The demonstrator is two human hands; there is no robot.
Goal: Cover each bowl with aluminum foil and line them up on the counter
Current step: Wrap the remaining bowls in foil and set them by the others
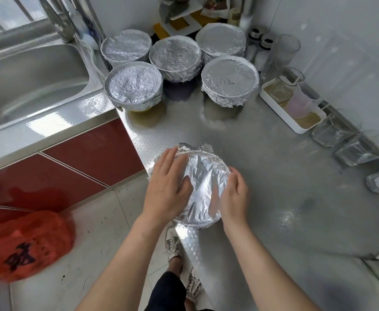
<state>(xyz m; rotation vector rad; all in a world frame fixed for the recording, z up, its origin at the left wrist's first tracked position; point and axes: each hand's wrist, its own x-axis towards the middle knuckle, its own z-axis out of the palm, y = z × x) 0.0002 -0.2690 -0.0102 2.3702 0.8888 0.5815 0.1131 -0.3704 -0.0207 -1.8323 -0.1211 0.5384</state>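
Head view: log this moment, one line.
foil on near bowl | left hand pressing top | right hand curled round rim | five covered bowls behind

Both bare hands on the foil-covered bowl (203, 173) — forearms reaching in from below.
The left hand (167, 182) lies flat, fingers straight and slightly spread, pointing away, thumb pressed onto the top. The right hand (234, 196) cups the opposite side, fingers curled over the rim — its thumb is blurred and seems to lie on the top. Both forearms are bare and converge toward the hands, wrists nearly straight.
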